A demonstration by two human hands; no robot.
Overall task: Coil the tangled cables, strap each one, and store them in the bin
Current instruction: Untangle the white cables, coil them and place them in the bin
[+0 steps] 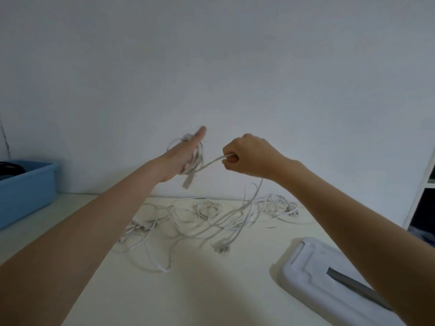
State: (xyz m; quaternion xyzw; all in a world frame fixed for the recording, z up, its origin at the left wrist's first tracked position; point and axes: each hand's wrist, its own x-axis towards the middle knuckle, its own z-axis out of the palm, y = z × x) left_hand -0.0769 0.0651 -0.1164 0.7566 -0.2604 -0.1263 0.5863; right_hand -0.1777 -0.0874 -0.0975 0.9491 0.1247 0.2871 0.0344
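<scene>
Both hands are raised above the table in front of the wall. My left hand (186, 154) is held out with the thumb straight up, and several loops of a white cable coil (196, 162) are wound round it; a plug end hangs below. My right hand (244, 157) pinches the same cable's free run (256, 194), which stretches from the coil to that fist and drops to the table. A tangle of white cables (200, 222) lies on the cream table beneath. The blue bin (26, 187) stands at the far left.
A white plastic lid or tray (313, 267) with a grey strip on it lies at the table's near right. A white shelf unit (423, 191) stands at the right edge. A plain wall rises behind the table. Something dark lies in the bin.
</scene>
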